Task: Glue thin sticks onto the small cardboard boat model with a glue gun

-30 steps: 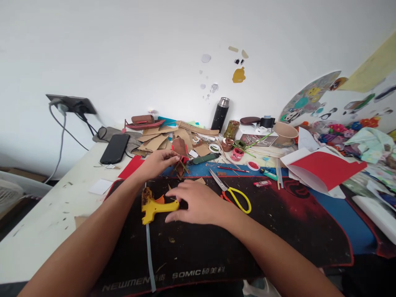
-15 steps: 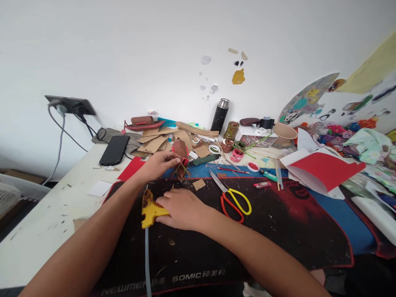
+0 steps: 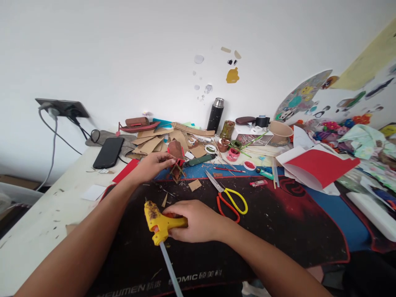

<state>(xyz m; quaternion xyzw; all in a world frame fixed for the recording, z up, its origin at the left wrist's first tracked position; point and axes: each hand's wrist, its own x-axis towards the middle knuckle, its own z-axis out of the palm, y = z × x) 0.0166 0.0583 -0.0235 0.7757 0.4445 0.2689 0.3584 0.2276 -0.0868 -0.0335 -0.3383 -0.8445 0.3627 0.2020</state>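
Observation:
My right hand (image 3: 196, 220) is wrapped round the handle of a yellow glue gun (image 3: 156, 220), whose dark-stained nozzle end points away from me and whose pale glue stick trails toward the near edge. My left hand (image 3: 154, 166) pinches the left side of a small brown and red model (image 3: 176, 150) with thin sticks at its near end. A small pointed cardboard scrap (image 3: 165, 200) lies on the black mat between the hands. Beside it to the right is a square cardboard piece (image 3: 194, 185).
Scissors (image 3: 227, 194) with red and yellow handles lie right of my right hand. Behind are cardboard scraps (image 3: 150, 144), paint pots (image 3: 233, 154) and a black thermos (image 3: 215, 115). A phone (image 3: 108, 153) is at the left, red paper (image 3: 321, 165) at the right.
My right hand has shifted slightly right and nearer me with the glue gun, which has tilted so its stick slants right. My left hand still holds the model; the whole view has shifted a little.

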